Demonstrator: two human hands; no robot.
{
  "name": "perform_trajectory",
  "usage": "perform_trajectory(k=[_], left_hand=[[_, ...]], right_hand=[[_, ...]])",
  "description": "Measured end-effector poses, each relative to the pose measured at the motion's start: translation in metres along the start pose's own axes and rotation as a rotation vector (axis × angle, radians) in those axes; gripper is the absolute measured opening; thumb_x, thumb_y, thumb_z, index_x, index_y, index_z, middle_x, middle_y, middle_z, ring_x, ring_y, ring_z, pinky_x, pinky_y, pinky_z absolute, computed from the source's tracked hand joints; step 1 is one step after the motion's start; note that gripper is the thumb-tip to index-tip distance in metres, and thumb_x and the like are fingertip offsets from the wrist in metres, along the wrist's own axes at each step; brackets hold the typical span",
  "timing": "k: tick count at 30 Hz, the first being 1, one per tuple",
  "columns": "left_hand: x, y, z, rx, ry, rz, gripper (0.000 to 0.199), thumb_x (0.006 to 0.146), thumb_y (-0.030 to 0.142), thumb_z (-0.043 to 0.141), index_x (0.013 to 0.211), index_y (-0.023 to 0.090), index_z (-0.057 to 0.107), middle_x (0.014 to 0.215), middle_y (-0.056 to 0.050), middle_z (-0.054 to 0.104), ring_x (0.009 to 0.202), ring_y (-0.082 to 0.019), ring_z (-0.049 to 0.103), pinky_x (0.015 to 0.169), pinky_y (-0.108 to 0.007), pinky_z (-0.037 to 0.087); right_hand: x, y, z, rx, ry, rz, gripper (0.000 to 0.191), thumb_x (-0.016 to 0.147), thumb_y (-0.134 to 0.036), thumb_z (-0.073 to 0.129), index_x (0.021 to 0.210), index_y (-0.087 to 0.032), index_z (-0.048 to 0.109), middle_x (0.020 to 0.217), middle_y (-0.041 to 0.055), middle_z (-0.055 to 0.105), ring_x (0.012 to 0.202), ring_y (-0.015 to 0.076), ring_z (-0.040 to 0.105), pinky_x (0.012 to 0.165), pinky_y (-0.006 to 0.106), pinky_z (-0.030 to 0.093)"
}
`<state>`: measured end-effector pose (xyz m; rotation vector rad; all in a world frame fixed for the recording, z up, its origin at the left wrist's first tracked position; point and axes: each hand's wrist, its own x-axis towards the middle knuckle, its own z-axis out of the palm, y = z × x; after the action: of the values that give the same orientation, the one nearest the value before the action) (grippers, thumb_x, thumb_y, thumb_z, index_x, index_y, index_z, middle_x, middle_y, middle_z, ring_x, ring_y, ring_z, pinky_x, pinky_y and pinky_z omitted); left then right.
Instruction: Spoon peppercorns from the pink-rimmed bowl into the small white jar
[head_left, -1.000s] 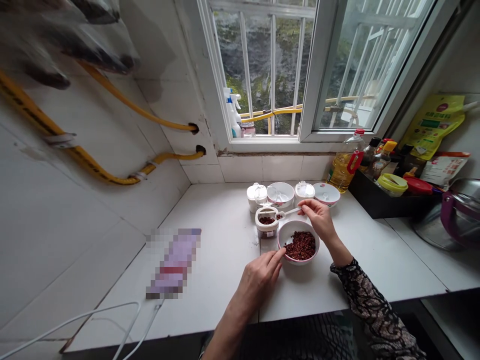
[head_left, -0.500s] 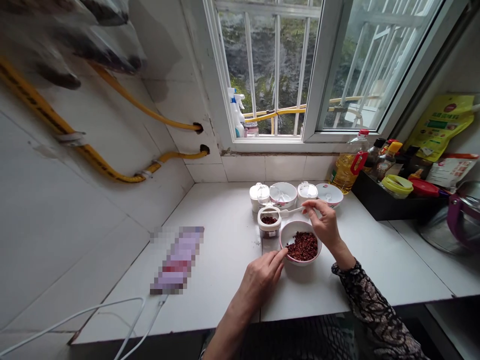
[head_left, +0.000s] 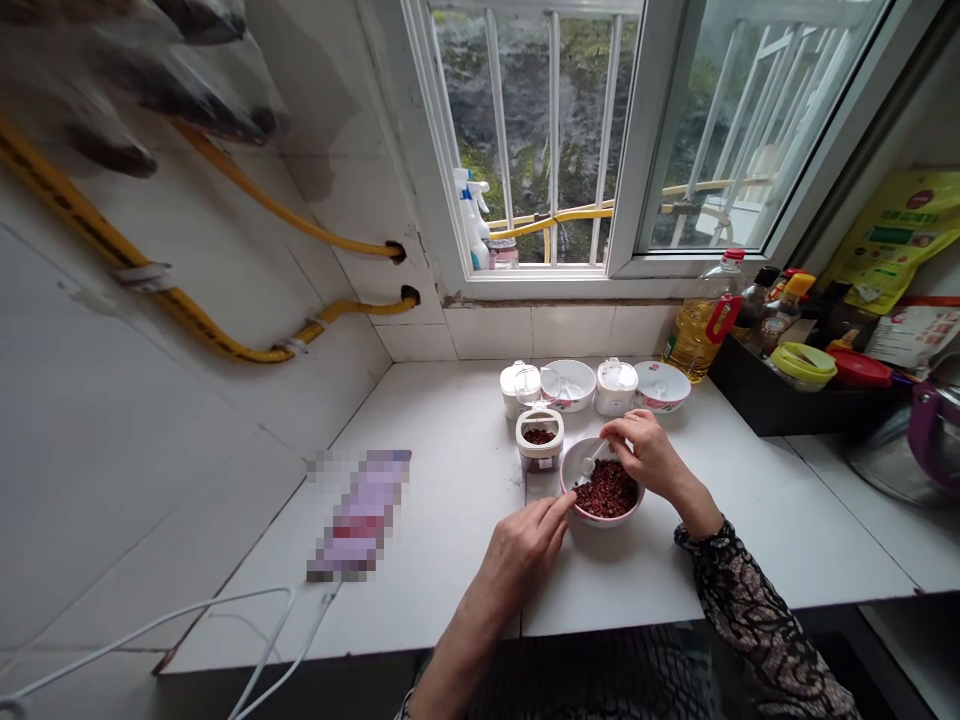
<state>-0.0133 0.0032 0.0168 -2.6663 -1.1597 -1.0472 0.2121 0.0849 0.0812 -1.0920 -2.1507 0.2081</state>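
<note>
A white bowl [head_left: 604, 520] with a pink rim holds dark red dried peppercorn-like pieces [head_left: 609, 488]. My right hand [head_left: 645, 450] is closed on the handle of a small white spoon [head_left: 589, 468], whose head is down inside the bowl, at its left part. My left hand [head_left: 529, 540] grips the bowl's near left rim between its fingers. Just left of the bowl stands a square clear jar [head_left: 540, 458] with a white collar, its lid up, with some of the same red pieces inside.
Behind are two white lidded jars [head_left: 520, 392] [head_left: 616, 390] and two white bowls [head_left: 570, 388] [head_left: 663, 386]. An oil bottle [head_left: 697, 325] and a black condiment box [head_left: 750, 395] stand right. A blurred purple object [head_left: 360, 515] with a white cable lies left.
My right hand has brought the spoon from over the square jar down into the bowl. My left hand has stayed at the bowl's rim.
</note>
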Motion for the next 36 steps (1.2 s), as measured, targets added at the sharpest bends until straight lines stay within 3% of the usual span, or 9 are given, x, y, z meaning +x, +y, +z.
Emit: perform_trajectory(k=[4,7,14,17,21,26,31,33,36], left_hand=[[0.0,-0.001,0.001,-0.007,0.005,-0.005,0.035,0.097,0.012,0.041,0.131,0.017,0.048,0.101,-0.008,0.071,0.084,-0.019,0.07,0.069,-0.029,0.058],[0.0,-0.001,0.001,-0.005,0.03,0.01,0.035,0.097,0.012,0.041,0.131,0.018,0.048,0.1,-0.007,0.071,0.083,-0.018,0.07,0.069,-0.027,0.057],[0.001,0.0,-0.001,0.013,0.02,0.006,0.034,0.097,0.012,0.041,0.129,0.017,0.049,0.098,-0.007,0.071,0.08,-0.018,0.07,0.066,-0.027,0.057],[0.0,0.0,0.0,0.009,0.024,0.007,0.033,0.097,0.013,0.041,0.13,0.017,0.049,0.099,-0.008,0.071,0.081,-0.018,0.07,0.067,-0.027,0.057],[0.0,-0.001,0.0,-0.002,0.013,-0.003,0.036,0.097,0.013,0.041,0.132,0.018,0.049,0.099,-0.008,0.071,0.083,-0.018,0.071,0.068,-0.026,0.058],[0.0,-0.001,0.0,-0.004,0.019,0.003,0.036,0.097,0.013,0.041,0.132,0.018,0.049,0.1,-0.008,0.071,0.084,-0.018,0.071,0.07,-0.026,0.058],[0.0,-0.001,0.0,-0.011,0.03,0.006,0.036,0.097,0.012,0.043,0.132,0.019,0.049,0.102,-0.007,0.071,0.085,-0.017,0.071,0.071,-0.025,0.057],[0.0,-0.001,0.001,-0.008,0.031,0.003,0.037,0.097,0.012,0.044,0.132,0.019,0.05,0.101,-0.006,0.071,0.084,-0.016,0.071,0.071,-0.024,0.057],[0.0,-0.001,0.001,-0.012,0.027,0.002,0.038,0.097,0.013,0.043,0.134,0.02,0.049,0.1,-0.007,0.071,0.083,-0.016,0.071,0.071,-0.025,0.057]], right_hand=[[-0.001,-0.006,0.004,0.057,-0.071,-0.007,0.021,0.086,-0.012,0.049,0.08,-0.02,0.067,0.07,0.0029,0.071,0.064,0.0169,0.057,0.091,0.041,0.038],[-0.001,-0.011,0.004,0.17,-0.124,0.08,0.021,0.084,-0.013,0.05,0.077,-0.021,0.068,0.064,0.0008,0.068,0.069,0.0178,0.059,0.09,0.038,0.04],[0.0,-0.003,-0.002,0.448,-0.101,0.37,0.016,0.081,-0.025,0.051,0.078,-0.019,0.066,0.062,-0.0007,0.065,0.06,0.0166,0.06,0.062,0.028,0.044],[0.0,0.0,0.0,0.272,-0.037,0.309,0.016,0.081,-0.02,0.051,0.076,-0.02,0.066,0.06,-0.0002,0.066,0.064,0.0177,0.061,0.076,0.034,0.045],[-0.001,-0.001,0.005,0.05,-0.028,0.138,0.019,0.081,-0.012,0.051,0.076,-0.02,0.067,0.065,0.0013,0.069,0.065,0.0173,0.058,0.094,0.043,0.037],[-0.002,-0.009,0.007,0.157,-0.124,0.095,0.021,0.083,-0.011,0.049,0.076,-0.021,0.067,0.064,0.0001,0.069,0.065,0.0166,0.058,0.093,0.04,0.038],[-0.002,-0.013,0.001,0.363,-0.192,0.229,0.018,0.08,-0.017,0.051,0.072,-0.021,0.067,0.057,-0.0009,0.064,0.062,0.0163,0.057,0.075,0.032,0.045],[-0.001,-0.013,-0.002,0.482,-0.218,0.312,0.016,0.078,-0.021,0.052,0.071,-0.02,0.067,0.055,-0.0016,0.061,0.057,0.0148,0.055,0.063,0.028,0.045],[-0.001,-0.009,-0.004,0.614,-0.197,0.419,0.013,0.075,-0.025,0.055,0.072,-0.018,0.066,0.054,-0.0022,0.061,0.054,0.0137,0.055,0.057,0.026,0.044]])
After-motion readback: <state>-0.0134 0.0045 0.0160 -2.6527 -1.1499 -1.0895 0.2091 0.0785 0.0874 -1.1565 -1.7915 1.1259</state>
